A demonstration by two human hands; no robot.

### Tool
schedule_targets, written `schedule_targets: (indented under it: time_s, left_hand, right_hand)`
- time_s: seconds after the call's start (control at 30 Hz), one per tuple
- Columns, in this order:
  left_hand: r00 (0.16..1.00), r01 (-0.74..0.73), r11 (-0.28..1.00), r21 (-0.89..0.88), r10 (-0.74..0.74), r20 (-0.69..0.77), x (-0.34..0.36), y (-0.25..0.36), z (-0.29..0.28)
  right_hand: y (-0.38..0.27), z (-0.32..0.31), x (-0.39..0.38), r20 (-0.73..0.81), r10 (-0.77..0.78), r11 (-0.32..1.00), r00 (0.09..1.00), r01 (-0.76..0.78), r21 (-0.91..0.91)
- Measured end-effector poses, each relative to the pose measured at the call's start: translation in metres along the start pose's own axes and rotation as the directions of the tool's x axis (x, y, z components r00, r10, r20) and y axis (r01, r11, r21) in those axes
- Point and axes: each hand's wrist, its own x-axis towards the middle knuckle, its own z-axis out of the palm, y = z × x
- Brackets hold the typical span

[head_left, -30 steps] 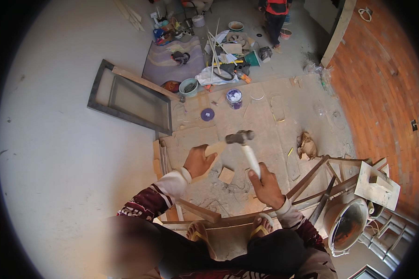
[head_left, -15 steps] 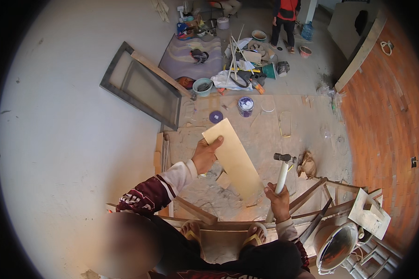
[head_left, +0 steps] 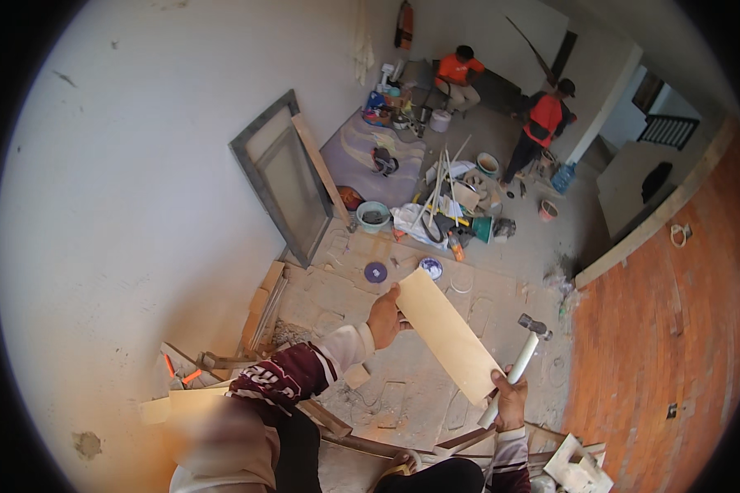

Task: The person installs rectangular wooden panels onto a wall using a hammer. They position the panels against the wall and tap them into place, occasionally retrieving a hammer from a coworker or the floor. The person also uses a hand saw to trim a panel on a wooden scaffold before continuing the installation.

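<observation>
A pale rectangular board is held diagonally in front of me. My left hand is closed on its upper left end. My right hand grips a hammer with a white handle and dark metal head, its thumb at the board's lower right end. The hammer head is up beside the board, to its right.
A leaning framed panel stands along the white wall. Clutter, buckets and a mat lie ahead. One person sits and another stands farther back. Orange-brown planking runs along the right; timber offcuts lie below.
The board has come fully into view and shifted right, now with my right hand at its lower end. The hammer has swung rightward. My view has tilted up, showing both people more fully.
</observation>
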Motion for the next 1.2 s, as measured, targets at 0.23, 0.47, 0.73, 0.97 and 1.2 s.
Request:
schedule_targets:
  time_s: [0.23, 0.47, 0.73, 0.97, 1.2]
  left_hand:
    - [0.973, -0.139, 0.972, -0.19, 0.099, -0.209, -0.096, 0.077, -0.021]
    - [0.771, -0.438, 0.865, -0.245, 0.221, -0.597, -0.216, 0.124, -0.065]
    - [0.201, -0.029, 0.543, 0.839, 0.826, -0.527, -0.361, 0.115, -0.025]
    - [0.708, 0.141, -0.117, 0.983, 0.706, -0.018, -0.494, 0.219, 0.144]
    - [0.698, 0.082, -0.325, 0.942, 0.693, 0.179, -0.541, 0.286, 0.199]
  right_hand:
    - [-0.12, 0.09, -0.034, 0.099, -0.113, 0.992, 0.989, 0.118, -0.041]
    - [-0.213, 0.205, -0.1, 0.415, 0.025, 0.988, 0.909, 0.04, -0.148]
    - [-0.243, 0.263, -0.12, 0.678, 0.107, 0.876, 0.727, 0.254, -0.411]
    - [-0.36, 0.291, -0.209, 0.803, 0.156, 0.825, 0.576, 0.371, -0.426]
    - [-0.47, 0.298, -0.247, 0.87, 0.103, 0.799, 0.482, 0.481, -0.361]
